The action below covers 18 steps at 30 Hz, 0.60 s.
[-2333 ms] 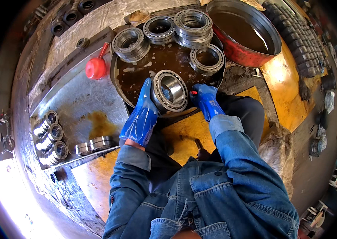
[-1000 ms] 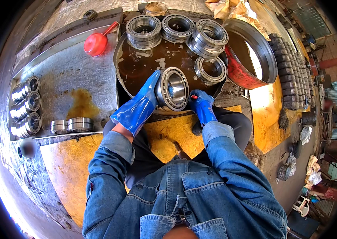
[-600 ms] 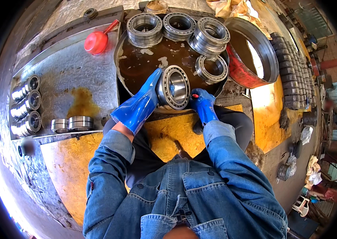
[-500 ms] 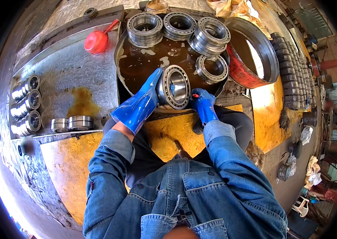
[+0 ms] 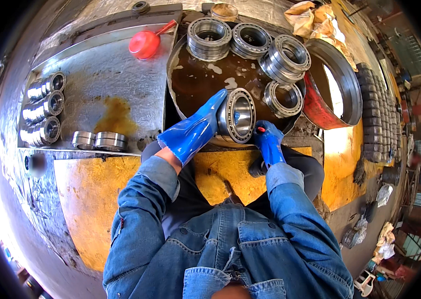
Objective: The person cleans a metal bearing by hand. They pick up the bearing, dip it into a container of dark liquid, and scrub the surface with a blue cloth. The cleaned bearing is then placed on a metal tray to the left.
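A large steel roller bearing (image 5: 236,115) stands on edge at the near rim of a round basin (image 5: 190,84) of dark brown oil. My left hand (image 5: 198,127), in a long blue glove, presses flat against the bearing's left side. My right hand (image 5: 268,142), also in a blue glove, sits at the bearing's lower right edge with a small red thing (image 5: 260,129) at its fingertips. Several more bearings (image 5: 250,42) rest in the oil at the far side of the basin.
A red scoop (image 5: 145,44) lies on the grey metal tray (image 5: 101,89) to the left. Small bearings (image 5: 43,107) line its left edge, and two (image 5: 98,140) sit at its front. A red tub (image 5: 327,92) stands to the right, with rows of bearings (image 5: 377,119) beyond.
The bearing has been tipped up from lying in the oil toward standing on edge between my hands. The view has shifted to the left and nearer.
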Motion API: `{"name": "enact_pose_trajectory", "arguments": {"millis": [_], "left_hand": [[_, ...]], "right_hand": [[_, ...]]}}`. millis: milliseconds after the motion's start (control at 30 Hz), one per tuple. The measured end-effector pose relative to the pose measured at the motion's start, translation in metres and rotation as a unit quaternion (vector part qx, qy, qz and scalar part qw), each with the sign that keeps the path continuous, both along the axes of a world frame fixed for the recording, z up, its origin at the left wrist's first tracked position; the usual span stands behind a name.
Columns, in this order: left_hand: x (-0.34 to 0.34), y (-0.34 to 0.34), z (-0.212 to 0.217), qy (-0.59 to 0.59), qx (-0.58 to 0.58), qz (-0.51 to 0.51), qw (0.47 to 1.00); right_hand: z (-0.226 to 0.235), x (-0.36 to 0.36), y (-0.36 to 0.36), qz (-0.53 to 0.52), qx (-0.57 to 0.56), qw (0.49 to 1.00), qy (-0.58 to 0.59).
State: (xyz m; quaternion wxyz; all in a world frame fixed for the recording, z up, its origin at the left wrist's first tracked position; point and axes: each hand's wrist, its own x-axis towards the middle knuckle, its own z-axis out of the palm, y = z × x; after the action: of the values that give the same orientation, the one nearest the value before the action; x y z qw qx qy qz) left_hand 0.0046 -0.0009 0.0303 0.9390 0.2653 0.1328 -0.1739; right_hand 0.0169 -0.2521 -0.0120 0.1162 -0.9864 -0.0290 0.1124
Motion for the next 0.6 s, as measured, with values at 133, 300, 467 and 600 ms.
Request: {"name": "enact_pose_trajectory", "arguments": {"millis": [133, 300, 467, 600], "left_hand": [[0.0, 0.001, 0.007, 0.022, -0.06, -0.026, 0.998], [0.006, -0.002, -0.006, 0.051, -0.04, -0.01, 0.998], [-0.003, 0.0, 0.027, 0.011, -0.046, -0.036, 0.998], [-0.006, -0.001, 0.031, 0.008, -0.017, -0.019, 1.0]], "right_hand": [[0.017, -0.002, 0.011, -0.016, -0.008, 0.999, 0.027], [0.01, -0.003, 0.006, -0.013, -0.002, 1.0, 0.003], [0.008, -0.003, 0.002, -0.007, 0.004, 1.0, 0.009], [0.019, 0.002, 0.008, -0.006, -0.031, 0.998, 0.062]]}}
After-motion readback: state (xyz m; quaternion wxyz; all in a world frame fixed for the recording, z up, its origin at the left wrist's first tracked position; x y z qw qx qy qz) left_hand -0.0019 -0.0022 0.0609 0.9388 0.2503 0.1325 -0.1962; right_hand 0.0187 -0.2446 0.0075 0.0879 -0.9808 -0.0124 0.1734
